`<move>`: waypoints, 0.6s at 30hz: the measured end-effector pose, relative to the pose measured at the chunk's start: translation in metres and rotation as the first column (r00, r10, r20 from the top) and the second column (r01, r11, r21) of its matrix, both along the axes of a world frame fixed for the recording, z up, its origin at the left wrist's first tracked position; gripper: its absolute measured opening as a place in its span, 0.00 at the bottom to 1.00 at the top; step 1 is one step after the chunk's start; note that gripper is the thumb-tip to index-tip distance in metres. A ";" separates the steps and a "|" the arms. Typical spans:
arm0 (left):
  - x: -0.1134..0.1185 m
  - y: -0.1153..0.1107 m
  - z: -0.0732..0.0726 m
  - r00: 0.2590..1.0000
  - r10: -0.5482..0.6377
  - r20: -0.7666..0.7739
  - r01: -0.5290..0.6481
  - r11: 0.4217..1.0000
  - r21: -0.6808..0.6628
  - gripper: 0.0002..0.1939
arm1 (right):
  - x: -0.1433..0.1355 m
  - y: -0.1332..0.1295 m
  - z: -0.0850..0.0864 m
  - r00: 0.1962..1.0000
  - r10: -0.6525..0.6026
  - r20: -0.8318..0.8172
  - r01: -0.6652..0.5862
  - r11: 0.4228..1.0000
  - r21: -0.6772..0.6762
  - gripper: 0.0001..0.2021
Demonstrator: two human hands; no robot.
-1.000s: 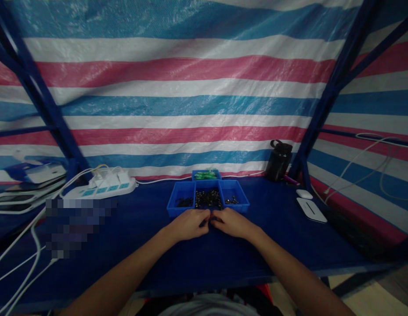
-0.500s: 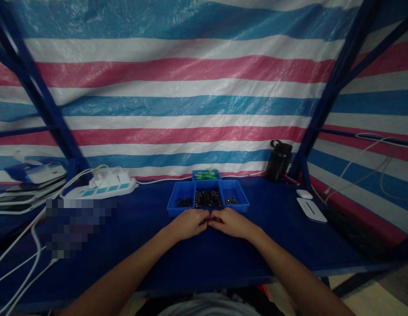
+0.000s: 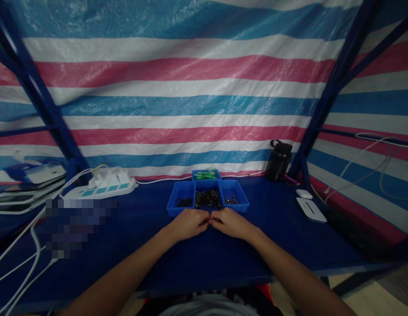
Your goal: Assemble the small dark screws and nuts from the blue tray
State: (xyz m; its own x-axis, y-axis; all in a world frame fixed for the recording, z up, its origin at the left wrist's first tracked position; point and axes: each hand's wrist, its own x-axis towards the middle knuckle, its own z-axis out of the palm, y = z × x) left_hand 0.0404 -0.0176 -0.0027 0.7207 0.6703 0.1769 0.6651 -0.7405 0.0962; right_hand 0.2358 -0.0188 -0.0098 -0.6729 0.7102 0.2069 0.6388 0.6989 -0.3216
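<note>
Evidently the work is at a middle stage: both hands are busy together, and loose parts lie in the bins, so some supply is left; no finished piece can be made out, so I cannot tell how much is done. Nearest, just in front of the middle bin (image 3: pixel 207 186), the left hand (image 3: pixel 190 223) and right hand (image 3: pixel 232 221) meet at the fingertips, fingers curled inward; the grip is hidden, so I cannot tell whether either pinches a part.

Four blue bins show. The middle bin holds a heap of dark, shiny parts (image 3: pixel 208 199), too many to count. Touching it are the left bin (image 3: pixel 184 191), with dark thin parts (image 3: pixel 185 202), and the right bin (image 3: pixel 228 191), with a few silvery parts (image 3: pixel 232 200). Just behind it, the rear bin (image 3: pixel 217 175) holds green pieces (image 3: pixel 204 175), uncounted. Well to its left is one power strip (image 3: pixel 105 191); beyond it to the right, one black bottle (image 3: pixel 279 163).
</note>
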 end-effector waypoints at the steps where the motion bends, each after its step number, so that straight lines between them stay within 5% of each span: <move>1: 0.000 0.000 0.000 1.000 -0.001 0.001 0.001 1.000 -0.003 0.04 | 0.000 0.000 0.000 1.000 0.002 0.002 -0.002 1.000 -0.002 0.11; 18: -0.001 0.002 -0.006 0.998 0.018 -0.061 -0.018 1.000 -0.004 0.08 | 0.003 0.001 0.002 0.999 -0.042 -0.019 0.041 0.997 -0.064 0.09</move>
